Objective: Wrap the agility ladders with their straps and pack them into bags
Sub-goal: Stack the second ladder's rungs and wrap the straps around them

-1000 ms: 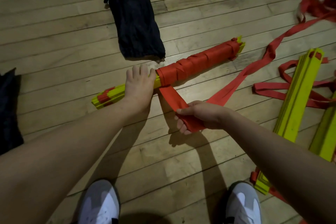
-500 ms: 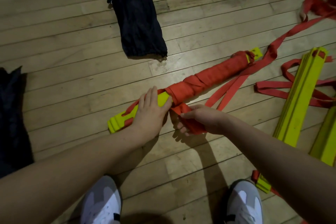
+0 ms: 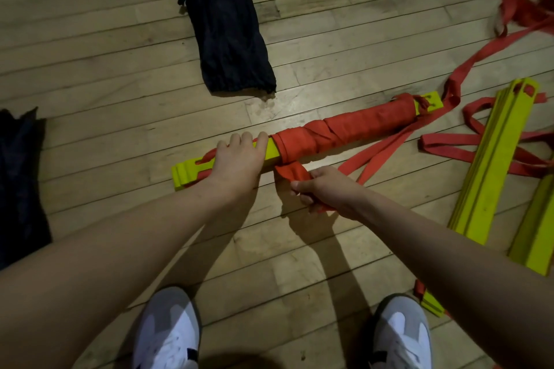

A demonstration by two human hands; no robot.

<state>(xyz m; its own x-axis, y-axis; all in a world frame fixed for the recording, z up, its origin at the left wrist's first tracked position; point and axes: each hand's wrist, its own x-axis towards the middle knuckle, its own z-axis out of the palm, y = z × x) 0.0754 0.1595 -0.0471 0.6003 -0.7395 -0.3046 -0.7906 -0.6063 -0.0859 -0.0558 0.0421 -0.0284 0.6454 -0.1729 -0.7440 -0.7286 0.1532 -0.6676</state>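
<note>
A bundle of yellow ladder rungs [image 3: 272, 150] lies on the wooden floor, its right two thirds wound in red strap [image 3: 347, 132]. My left hand [image 3: 239, 159] lies over the bare yellow part left of the wrap, fingers curled over the far edge. My right hand [image 3: 322, 190] grips the free strap just below the bundle, where it comes off the wrap. The loose strap [image 3: 467, 66] trails away to the upper right. A dark bag [image 3: 223, 24] lies flat beyond the bundle, its open end toward it.
Two more stacks of yellow rungs [image 3: 494, 165] with tangled red straps lie at the right. Another yellow piece [image 3: 431, 304] sits by my right shoe [image 3: 401, 335]. A second dark bag [image 3: 18, 183] lies at the left edge. My left shoe [image 3: 169, 329] is below.
The bundle has shifted and turned on the floor as another turn of strap went round it. My right hand moved in closer under the bundle; my left hand now curls over the rungs.
</note>
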